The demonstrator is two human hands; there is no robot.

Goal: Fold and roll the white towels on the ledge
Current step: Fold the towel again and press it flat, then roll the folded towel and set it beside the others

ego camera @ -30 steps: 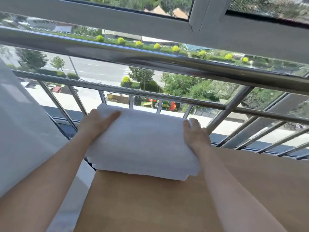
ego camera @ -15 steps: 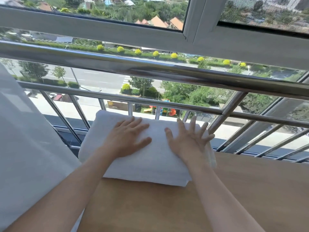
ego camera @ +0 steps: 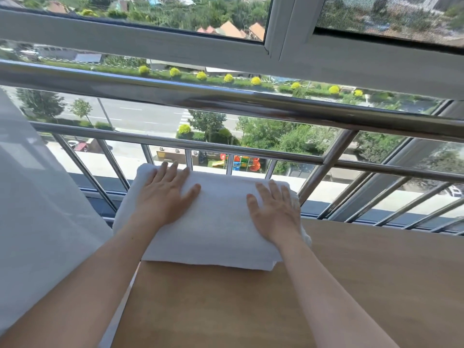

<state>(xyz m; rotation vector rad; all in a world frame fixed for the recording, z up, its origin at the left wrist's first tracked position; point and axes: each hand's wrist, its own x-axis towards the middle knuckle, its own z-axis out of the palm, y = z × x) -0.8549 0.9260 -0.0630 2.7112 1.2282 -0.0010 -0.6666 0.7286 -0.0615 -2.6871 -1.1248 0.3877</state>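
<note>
The folded white towel [ego camera: 221,222] lay at the far left corner of the wooden ledge [ego camera: 251,310], its long side running along the far edge and its left end overhanging the ledge's left edge. Stacked layers were visible along its near side, most plainly at the near right corner. The left hand [ego camera: 163,197] rested palm down on the left half of the towel, fingers straight and together, tips reaching the towel's far edge, thumb spread toward the middle. The right hand [ego camera: 273,212] lay palm down on the right half, fingers likewise extended, thumb out to the left. Neither hand gripped anything; both lay flat on the cloth, well apart. Beyond the far edge stood a steel railing [ego camera: 226,101] with slanted bars, and above it a white window frame [ego camera: 276,33]. A sheer white curtain [ego camera: 37,209] hung off the ledge's left side.
</note>
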